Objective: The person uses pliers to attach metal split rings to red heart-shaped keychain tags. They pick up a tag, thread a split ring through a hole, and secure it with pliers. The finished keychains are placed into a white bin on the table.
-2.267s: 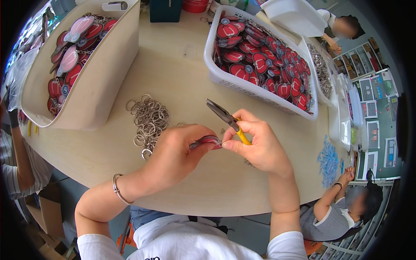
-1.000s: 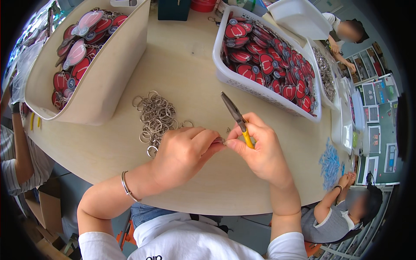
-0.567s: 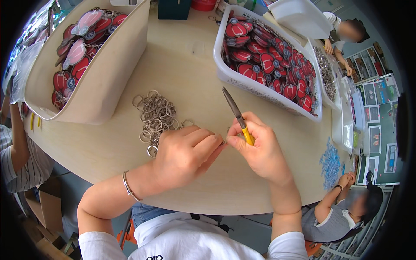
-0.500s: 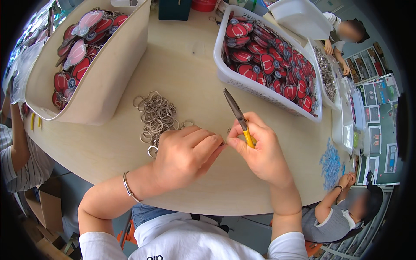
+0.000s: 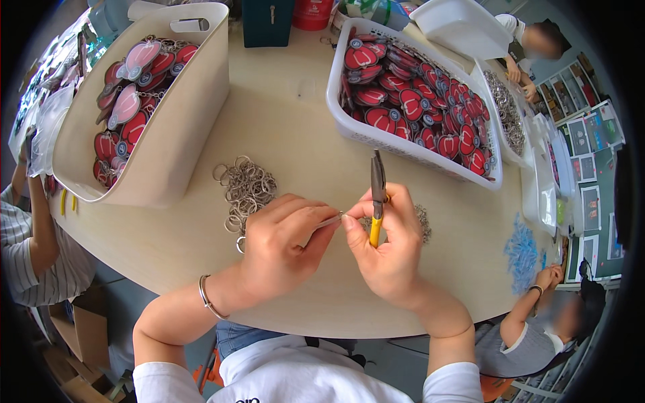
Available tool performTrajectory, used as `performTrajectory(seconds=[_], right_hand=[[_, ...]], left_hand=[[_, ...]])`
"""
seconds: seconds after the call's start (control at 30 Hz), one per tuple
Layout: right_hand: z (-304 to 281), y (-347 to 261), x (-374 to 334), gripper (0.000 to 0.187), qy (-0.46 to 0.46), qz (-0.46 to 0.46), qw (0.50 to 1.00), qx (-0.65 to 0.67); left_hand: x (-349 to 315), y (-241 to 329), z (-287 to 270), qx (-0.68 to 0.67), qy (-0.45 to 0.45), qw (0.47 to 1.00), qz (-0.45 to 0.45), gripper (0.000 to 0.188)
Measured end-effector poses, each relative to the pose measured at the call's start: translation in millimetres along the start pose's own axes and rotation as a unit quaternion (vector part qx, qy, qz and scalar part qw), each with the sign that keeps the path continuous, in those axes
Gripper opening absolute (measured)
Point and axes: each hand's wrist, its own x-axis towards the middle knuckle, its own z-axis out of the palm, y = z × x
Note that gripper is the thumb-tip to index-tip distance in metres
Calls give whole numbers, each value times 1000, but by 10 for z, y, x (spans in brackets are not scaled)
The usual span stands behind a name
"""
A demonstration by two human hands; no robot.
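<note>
My left hand (image 5: 285,242) is closed in a pinch on a thin, flat, pale piece (image 5: 327,221) seen nearly edge-on; the fingers cover most of it. Pliers with yellow handles (image 5: 377,225) rest in my right hand (image 5: 386,248), their dark metal jaws pointing away from me. The thumb and forefinger of that same hand meet the tip of the pale piece, at a tiny metal part too small to make out. Beyond my left hand lies a heap of metal split rings (image 5: 247,191). A pile of small metal chain pieces (image 5: 423,224) shows partly behind my right hand.
A tall cream bin (image 5: 178,144) of red charms with chains stands at left. At the back right is a white basket (image 5: 416,153) full of red charms. Light-blue slim pieces (image 5: 521,255) lie near the right edge. Co-workers sit at left and right.
The pliers have swung more upright in my right hand, which has shifted slightly left. The pale piece and the small chain pile now show more. The whole view has shifted a little.
</note>
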Motion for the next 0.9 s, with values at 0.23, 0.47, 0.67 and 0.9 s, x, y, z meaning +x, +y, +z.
performTrajectory(seconds=[0.23, 0.47, 0.67, 0.9], right_hand=[[45, 65, 70, 16, -28, 75, 992, 98], [371, 55, -85, 21, -212, -75, 974, -13], [435, 136, -35, 20, -209, -102, 972, -22], [-60, -4, 176, 15, -119, 95, 984, 90]], left_hand=[[192, -25, -334, -70, 36, 992, -99, 14], [375, -113, -626, -72, 198, 974, -80, 8], [352, -109, -629, -58, 186, 979, -67, 10], [239, -75, -364, -54, 105, 993, -27, 16]])
